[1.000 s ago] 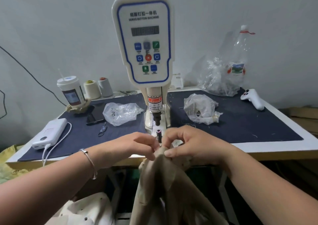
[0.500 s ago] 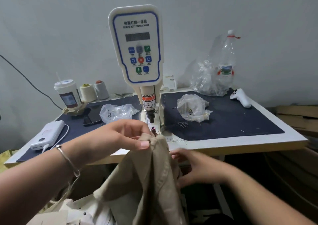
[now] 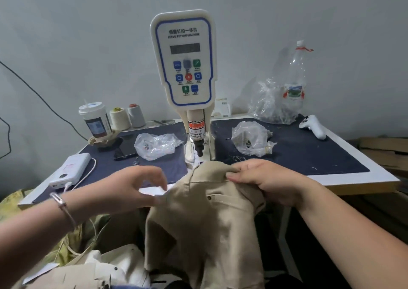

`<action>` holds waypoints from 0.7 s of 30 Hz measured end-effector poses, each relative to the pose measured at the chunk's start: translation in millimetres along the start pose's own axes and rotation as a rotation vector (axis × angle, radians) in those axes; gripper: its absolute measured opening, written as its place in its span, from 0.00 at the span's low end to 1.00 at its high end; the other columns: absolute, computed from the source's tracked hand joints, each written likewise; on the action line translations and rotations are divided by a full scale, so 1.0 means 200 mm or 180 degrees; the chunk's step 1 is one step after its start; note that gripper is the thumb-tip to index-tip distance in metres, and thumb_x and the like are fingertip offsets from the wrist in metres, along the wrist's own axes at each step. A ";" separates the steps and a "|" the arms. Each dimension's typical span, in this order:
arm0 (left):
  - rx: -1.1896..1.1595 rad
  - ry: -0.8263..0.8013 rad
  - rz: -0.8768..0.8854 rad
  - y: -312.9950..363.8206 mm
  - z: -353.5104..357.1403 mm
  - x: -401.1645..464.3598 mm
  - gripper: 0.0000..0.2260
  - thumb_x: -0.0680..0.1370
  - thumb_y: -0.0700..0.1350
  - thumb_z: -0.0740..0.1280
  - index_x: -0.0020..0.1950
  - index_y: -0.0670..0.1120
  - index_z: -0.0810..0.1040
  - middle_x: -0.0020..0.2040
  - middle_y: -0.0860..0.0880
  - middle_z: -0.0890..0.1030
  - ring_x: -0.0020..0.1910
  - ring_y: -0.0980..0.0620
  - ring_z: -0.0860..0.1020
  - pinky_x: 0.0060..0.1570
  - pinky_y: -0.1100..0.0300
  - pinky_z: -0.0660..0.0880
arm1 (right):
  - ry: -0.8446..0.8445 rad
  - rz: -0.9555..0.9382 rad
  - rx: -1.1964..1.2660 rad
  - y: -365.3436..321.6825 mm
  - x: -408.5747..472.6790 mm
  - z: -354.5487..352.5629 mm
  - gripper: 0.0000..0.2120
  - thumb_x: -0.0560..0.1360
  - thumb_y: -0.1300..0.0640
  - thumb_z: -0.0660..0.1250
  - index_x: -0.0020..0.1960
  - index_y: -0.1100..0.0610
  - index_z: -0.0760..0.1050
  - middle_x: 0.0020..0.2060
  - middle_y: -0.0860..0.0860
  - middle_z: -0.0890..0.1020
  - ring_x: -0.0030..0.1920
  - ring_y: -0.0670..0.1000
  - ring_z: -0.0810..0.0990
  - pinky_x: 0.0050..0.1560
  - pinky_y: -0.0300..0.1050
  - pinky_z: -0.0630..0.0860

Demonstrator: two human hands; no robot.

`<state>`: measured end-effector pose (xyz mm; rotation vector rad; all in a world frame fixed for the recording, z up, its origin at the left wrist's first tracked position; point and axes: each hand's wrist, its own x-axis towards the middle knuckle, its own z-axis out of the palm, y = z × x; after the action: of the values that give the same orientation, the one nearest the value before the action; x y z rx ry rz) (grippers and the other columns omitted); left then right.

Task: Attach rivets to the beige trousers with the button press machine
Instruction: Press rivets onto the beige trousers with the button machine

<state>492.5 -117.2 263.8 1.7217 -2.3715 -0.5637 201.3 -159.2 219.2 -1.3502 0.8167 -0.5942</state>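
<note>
The beige trousers (image 3: 205,222) hang from the table's front edge, with the waistband bunched just below the button press machine (image 3: 183,67). Its punch (image 3: 199,149) stands above the lower die (image 3: 201,162), and the fabric reaches the die's front. A dark rivet (image 3: 209,197) shows on a pocket corner. My right hand (image 3: 265,180) grips the waistband top, fingers curled over the cloth. My left hand (image 3: 136,187), with a bracelet on its wrist, pinches the trousers' left edge between thumb and fingers, slightly blurred.
Two clear plastic bags (image 3: 154,144) (image 3: 251,141) of small parts lie either side of the machine on the dark mat. A power bank (image 3: 70,169), phone (image 3: 124,150), cup (image 3: 95,120) and thread cones (image 3: 120,118) sit left. A white controller (image 3: 313,126) lies right. Pale garments (image 3: 106,266) are piled below.
My right hand rose from below the table edge and took hold of the waistband top. My left hand slid down to the left edge, and the trousers now spread wider.
</note>
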 end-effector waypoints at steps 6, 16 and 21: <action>-0.0872 0.0875 0.1214 0.31 0.21 -0.01 0.10 0.71 0.48 0.77 0.50 0.54 0.80 0.49 0.58 0.82 0.54 0.56 0.79 0.52 0.65 0.73 | -0.0067 0.0112 -0.0633 -0.15 0.09 0.15 0.11 0.77 0.61 0.66 0.51 0.71 0.77 0.42 0.60 0.79 0.40 0.53 0.77 0.41 0.43 0.73; -0.0724 0.0399 0.0882 0.38 0.30 0.12 0.09 0.72 0.50 0.75 0.41 0.58 0.75 0.46 0.59 0.76 0.52 0.58 0.69 0.55 0.65 0.67 | 0.0854 0.0216 -0.2071 -0.18 0.11 0.12 0.06 0.69 0.61 0.71 0.36 0.60 0.76 0.32 0.55 0.72 0.33 0.50 0.69 0.33 0.43 0.66; -0.1396 -0.0044 0.0940 0.34 0.25 0.14 0.06 0.77 0.39 0.70 0.44 0.47 0.74 0.38 0.57 0.74 0.40 0.59 0.70 0.43 0.66 0.68 | 0.1792 -0.0631 -0.2540 -0.19 0.07 0.05 0.06 0.70 0.61 0.71 0.46 0.56 0.77 0.40 0.49 0.81 0.41 0.46 0.78 0.43 0.41 0.74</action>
<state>406.5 -114.5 242.8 1.1634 -2.2327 -0.9554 220.8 -170.3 253.7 -2.0413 1.4865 -0.8721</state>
